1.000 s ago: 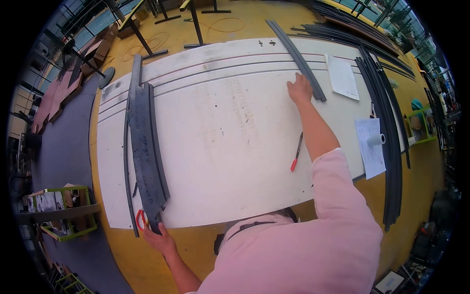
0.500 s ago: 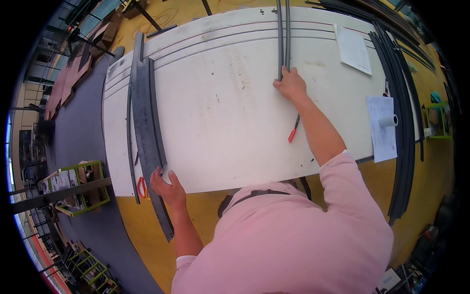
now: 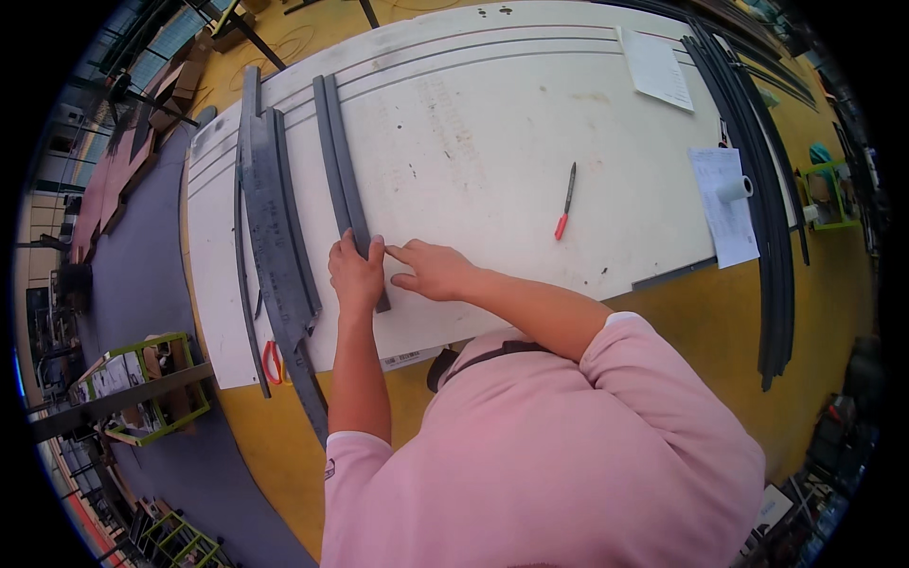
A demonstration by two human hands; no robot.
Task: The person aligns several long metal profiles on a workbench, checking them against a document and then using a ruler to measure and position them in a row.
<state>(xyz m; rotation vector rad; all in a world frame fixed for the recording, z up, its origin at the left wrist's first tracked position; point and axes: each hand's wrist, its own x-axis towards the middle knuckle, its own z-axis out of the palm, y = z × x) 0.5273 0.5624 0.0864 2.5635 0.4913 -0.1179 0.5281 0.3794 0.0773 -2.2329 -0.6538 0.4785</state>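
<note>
Two long dark grey strips (image 3: 333,142) lie side by side on the white worktable (image 3: 473,199). My left hand (image 3: 356,276) grips them close to their near end, with the thumb on their right side and the fingers on the left. Just to the right, my right hand (image 3: 437,271) has its index finger stretched toward the strips and its thumb apart, holding nothing. Whether that fingertip touches them I cannot tell. Left of the strips rest wider dark grey profiles (image 3: 270,208). A black marker with a red cap (image 3: 565,204) lies on the table further right.
Scissors with red handles (image 3: 272,363) are by the profiles' near end. At the right lie a white sheet (image 3: 655,71), a printed sheet (image 3: 721,213) with a pale roll (image 3: 735,189) on it, and several long black strips (image 3: 772,208) overhanging the table edge.
The two grey strips have moved from the far right of the table to beside the profiles. My left hand has left the profiles and taken hold of the strips; my right hand has let go.
</note>
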